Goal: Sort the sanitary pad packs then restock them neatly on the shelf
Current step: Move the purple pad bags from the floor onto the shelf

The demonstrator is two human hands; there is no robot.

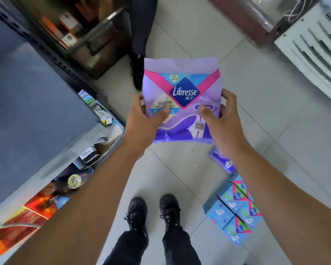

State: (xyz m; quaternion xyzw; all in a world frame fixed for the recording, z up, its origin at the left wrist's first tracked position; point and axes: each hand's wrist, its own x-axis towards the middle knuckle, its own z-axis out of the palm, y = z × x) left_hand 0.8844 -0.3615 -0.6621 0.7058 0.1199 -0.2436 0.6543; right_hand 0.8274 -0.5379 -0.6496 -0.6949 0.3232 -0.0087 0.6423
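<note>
**Purple pack held upright, shelf off to the left of frame**

I have the purple Libresse pack (182,100) in both hands at the centre of the frame, over the tiled floor (246,104). My left hand (143,116) grips its left edge and my right hand (217,113) grips its right edge, thumbs on the printed face, fingers curled behind. The pack's long axis runs up and down the frame, logo readable, sealed top edge pointing away from me.

The shelf (36,104) fills the left side of the frame, so the pack must travel leftward; I judge my left hand is the nearer one to lead it in. At lower right, beside my right forearm, a stack of blue packs (235,213) sits on the floor, with another purple pack (221,159) just above it, part-hidden by my arm.
</note>
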